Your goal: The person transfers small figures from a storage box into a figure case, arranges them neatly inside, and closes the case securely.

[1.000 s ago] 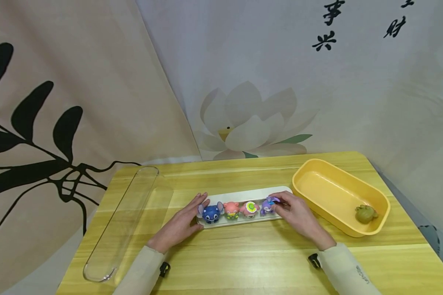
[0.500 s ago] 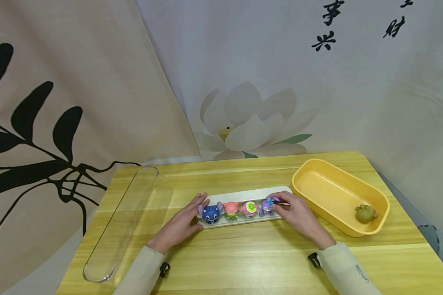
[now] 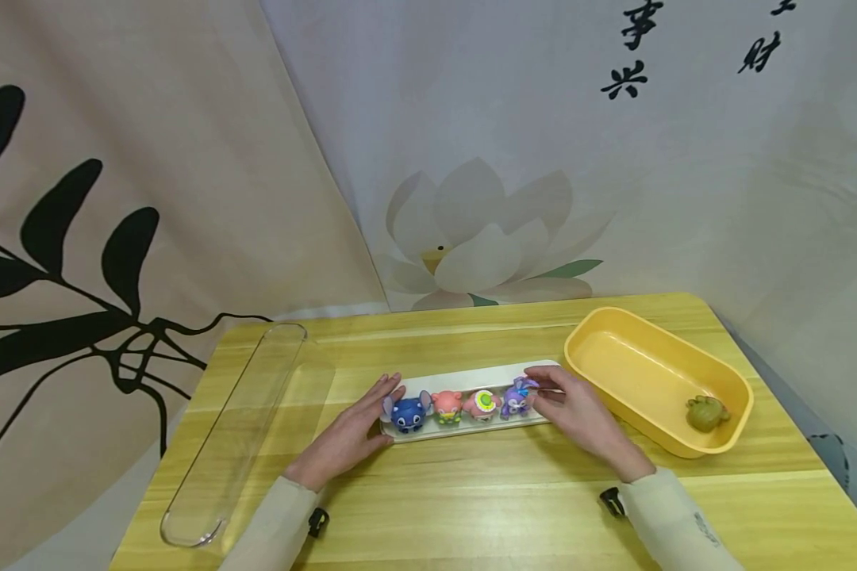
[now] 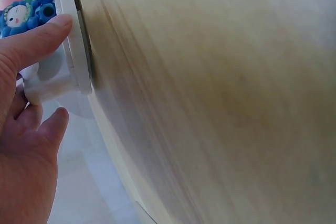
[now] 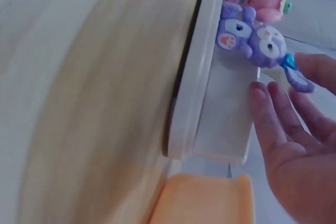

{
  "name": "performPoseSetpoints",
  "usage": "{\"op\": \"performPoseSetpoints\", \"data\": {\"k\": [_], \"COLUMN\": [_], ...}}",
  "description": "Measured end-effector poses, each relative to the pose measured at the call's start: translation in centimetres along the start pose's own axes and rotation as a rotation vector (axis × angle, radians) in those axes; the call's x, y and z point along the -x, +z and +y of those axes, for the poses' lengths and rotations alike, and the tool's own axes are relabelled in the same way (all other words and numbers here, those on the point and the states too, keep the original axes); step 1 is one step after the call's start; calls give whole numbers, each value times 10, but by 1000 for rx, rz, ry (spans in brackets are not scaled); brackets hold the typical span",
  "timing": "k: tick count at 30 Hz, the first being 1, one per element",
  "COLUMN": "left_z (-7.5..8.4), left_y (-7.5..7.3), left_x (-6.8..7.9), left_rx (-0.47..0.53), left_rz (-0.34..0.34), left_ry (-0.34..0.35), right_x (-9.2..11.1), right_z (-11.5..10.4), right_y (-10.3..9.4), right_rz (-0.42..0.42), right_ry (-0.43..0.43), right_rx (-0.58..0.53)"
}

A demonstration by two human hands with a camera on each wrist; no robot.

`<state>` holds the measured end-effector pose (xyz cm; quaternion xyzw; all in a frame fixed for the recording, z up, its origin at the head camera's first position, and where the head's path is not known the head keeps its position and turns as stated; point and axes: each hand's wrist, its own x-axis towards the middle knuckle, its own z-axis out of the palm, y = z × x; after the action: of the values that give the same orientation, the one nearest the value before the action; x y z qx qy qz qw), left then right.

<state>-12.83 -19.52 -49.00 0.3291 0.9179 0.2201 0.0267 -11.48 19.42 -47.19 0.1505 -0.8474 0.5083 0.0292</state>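
Observation:
On the long white display base [image 3: 464, 377], several small toy figures stand in a row. From the left come a blue big-eared figure [image 3: 409, 412], a coral-pink one [image 3: 447, 406], a pink one with a yellow-green round patch [image 3: 482, 404] and a purple rabbit figure [image 3: 517, 396] with a blue bow. My left hand [image 3: 353, 432] grips the left end of the base, its thumb on the front rim in the left wrist view. Beside the rabbit, my right hand [image 3: 582, 416] has its fingers spread around the drooping ear, thumb apart from the body; nothing is pinched.
A yellow basin [image 3: 632, 361] at the right holds a green figure [image 3: 707, 414]. On the left of the wooden table [image 3: 471, 507] lies a long clear plastic cover [image 3: 236, 432]. Behind the table hangs a printed cloth [image 3: 486, 119].
My right hand has loosened from the purple rabbit and shifted slightly to the right. The left hand and the base have stayed in place.

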Motion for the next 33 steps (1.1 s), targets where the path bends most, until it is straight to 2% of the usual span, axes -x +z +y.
{"op": "performPoseSetpoints", "data": {"k": [5, 13, 17, 33], "left_z": [0, 1, 1, 0], "left_y": [0, 0, 0, 1], "left_x": [0, 0, 0, 0], "left_rx": [1, 0, 0, -7], "left_rz": [7, 11, 11, 7], "left_ry": [7, 4, 10, 3], "right_x": [6, 18, 25, 54], "right_z": [-5, -12, -14, -20], "right_y": [-11, -34, -46, -90], "right_rz": [11, 67, 101, 144], "right_ry": [27, -20, -2, 67], "right_rx": [35, 143, 215, 302]}}
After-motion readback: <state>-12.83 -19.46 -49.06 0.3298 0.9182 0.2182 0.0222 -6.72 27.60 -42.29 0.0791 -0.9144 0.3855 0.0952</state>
